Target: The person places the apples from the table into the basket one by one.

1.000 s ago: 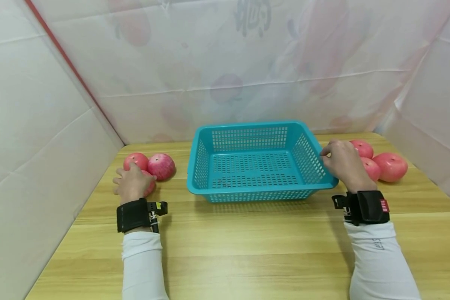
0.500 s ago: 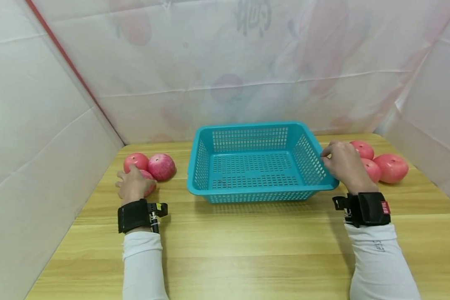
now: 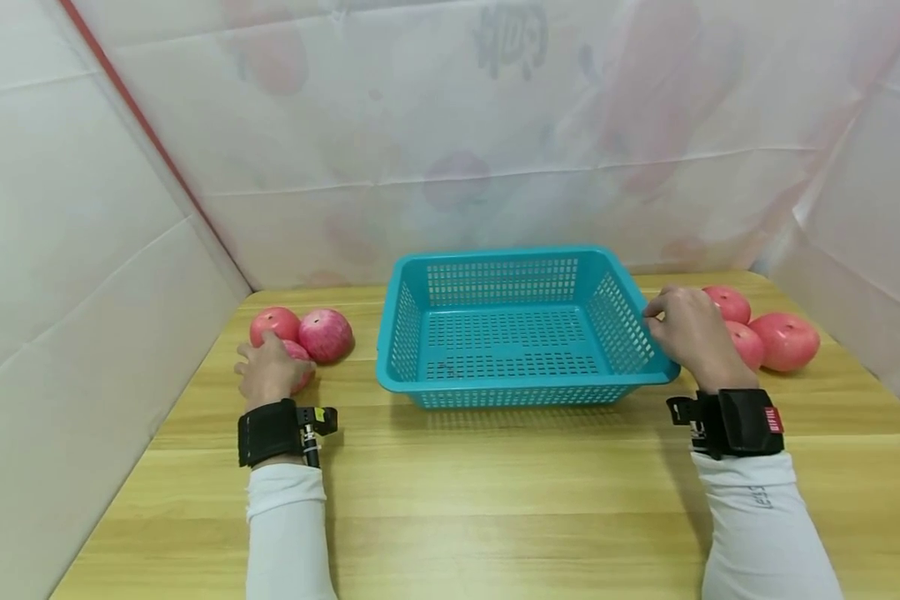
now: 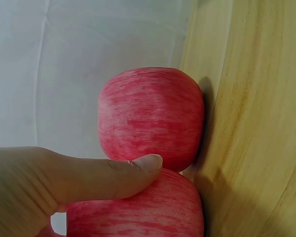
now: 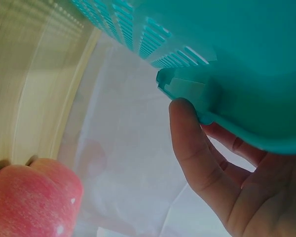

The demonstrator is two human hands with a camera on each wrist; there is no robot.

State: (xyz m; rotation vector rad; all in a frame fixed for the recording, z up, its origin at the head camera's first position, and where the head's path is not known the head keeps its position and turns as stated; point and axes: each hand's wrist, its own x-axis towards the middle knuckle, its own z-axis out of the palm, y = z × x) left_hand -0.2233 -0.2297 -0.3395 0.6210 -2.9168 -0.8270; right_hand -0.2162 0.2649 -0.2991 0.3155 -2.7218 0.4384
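Note:
In the head view my left hand (image 3: 266, 373) lies over the nearest of three red apples at the table's left. The left wrist view has my thumb (image 4: 133, 180) along the side of that apple (image 4: 153, 215), while the other fingers are mostly hidden. Right behind it stands another apple (image 4: 153, 116). My right hand (image 3: 686, 333) is at the right end of a turquoise plastic basket (image 3: 525, 386). Thumb and fingers pinch its rim (image 5: 202, 116) in the right wrist view. No fruit lies inside the basket.
Three more apples sit right of my right hand, the largest apple (image 3: 786, 342) outermost. A striped apple (image 3: 325, 336) and a redder apple (image 3: 275, 323) stand behind my left hand. Pale sheeting (image 3: 457, 125) walls in the wooden table (image 3: 510, 500) at the back and sides.
The left hand's fingers have drawn in slightly over the near apple. The right hand keeps its place on the basket rim, and the whole view has shifted down a little.

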